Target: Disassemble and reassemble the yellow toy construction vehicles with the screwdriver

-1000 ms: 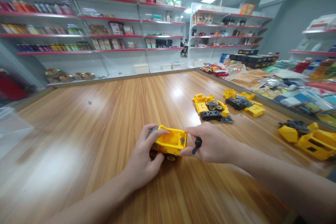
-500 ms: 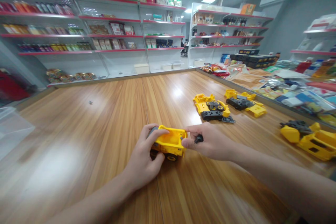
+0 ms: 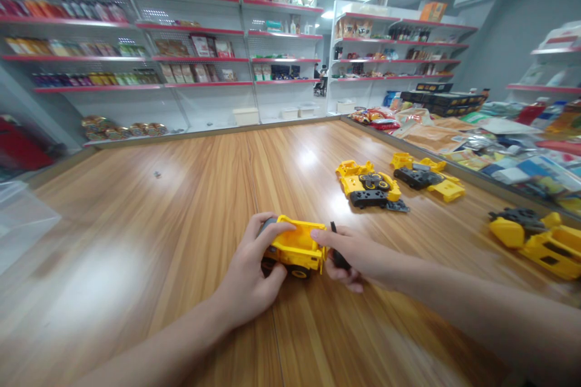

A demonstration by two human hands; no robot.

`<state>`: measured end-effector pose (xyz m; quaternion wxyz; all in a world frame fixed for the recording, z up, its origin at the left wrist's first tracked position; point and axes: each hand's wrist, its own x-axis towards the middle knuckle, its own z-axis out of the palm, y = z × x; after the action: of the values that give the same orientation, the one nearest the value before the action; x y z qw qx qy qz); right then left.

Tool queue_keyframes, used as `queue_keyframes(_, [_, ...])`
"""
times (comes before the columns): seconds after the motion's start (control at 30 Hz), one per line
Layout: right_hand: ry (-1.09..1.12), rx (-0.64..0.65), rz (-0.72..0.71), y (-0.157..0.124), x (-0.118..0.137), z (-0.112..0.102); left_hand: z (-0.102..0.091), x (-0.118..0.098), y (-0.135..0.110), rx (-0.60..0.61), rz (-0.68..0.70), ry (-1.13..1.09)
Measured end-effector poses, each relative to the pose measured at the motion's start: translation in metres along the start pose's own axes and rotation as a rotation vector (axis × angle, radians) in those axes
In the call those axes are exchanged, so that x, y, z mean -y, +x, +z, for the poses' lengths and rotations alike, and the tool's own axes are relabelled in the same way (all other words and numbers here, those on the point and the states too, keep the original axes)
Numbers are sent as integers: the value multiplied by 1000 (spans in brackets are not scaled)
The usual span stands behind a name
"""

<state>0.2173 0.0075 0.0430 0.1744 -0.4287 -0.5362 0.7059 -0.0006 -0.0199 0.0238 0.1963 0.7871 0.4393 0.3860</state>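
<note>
A yellow toy dump truck [image 3: 302,242] with black wheels stands on the wooden table, its open bed showing. My left hand [image 3: 258,254] is closed around its front end, fingers over the top and thumb low on the near side. At the truck's rear is my right hand [image 3: 349,254], its thumb reaching to the rim of the bed. A small black tool [image 3: 339,254] sits in the curled fingers of that hand. Its exact kind is blurred and partly hidden by the fingers.
Yellow and black toy vehicle parts lie in piles: a middle pile [image 3: 370,184], a farther pile [image 3: 426,176] and a right pile [image 3: 538,239]. A clear plastic bin [image 3: 25,224] is at left, a tiny grey piece [image 3: 157,174] on the table [image 3: 190,193]. Packaged goods [image 3: 436,130] lie beyond the right edge.
My right hand has turned, its fingers dropping below the truck's rear and its thumb coming onto the bed rim. More of the black tool shows. My left hand keeps its hold.
</note>
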Motion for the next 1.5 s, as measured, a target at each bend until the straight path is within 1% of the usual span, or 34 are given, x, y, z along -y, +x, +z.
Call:
queue_keyframes(0.13, [78, 31, 91, -2, 1, 4, 0, -1, 0, 3, 7, -4])
queue_keyframes(0.23, [83, -10, 136, -3, 3, 7, 0, -1, 0, 9, 8, -8])
queue_keyframes(0.4, [54, -67, 155, -5, 4, 4, 1, -3, 0, -4, -20, -1])
queue_keyframes(0.53, [25, 11, 231, -6, 3, 2, 2, -3, -2, -15, -30, -1])
queue_keyframes(0.6, [30, 11, 206, -5, 3, 2, 2, -3, -2, -14, -29, -5])
queue_keyframes(0.7, [53, -32, 144, -4, 2, 3, 2, -2, -2, -14, -29, -13])
queue_keyframes(0.87, [68, -72, 130, -1, 0, 1, 2, -3, -2, -9, -18, -24])
queue_keyframes(1.03, [86, -80, 81, 0, -1, 0, 2, -4, -2, 7, -16, -22])
queue_keyframes(1.23, [78, -100, 71, -1, 1, 0, 2, -3, -2, 6, -15, -29])
queue_keyframes(1.4, [76, -110, 90, 0, 0, -1, 2, -3, -2, 20, -3, -20])
queue_keyframes(1.5, [10, -99, 106, 2, 0, -4, 2, -3, -2, 19, -7, -6])
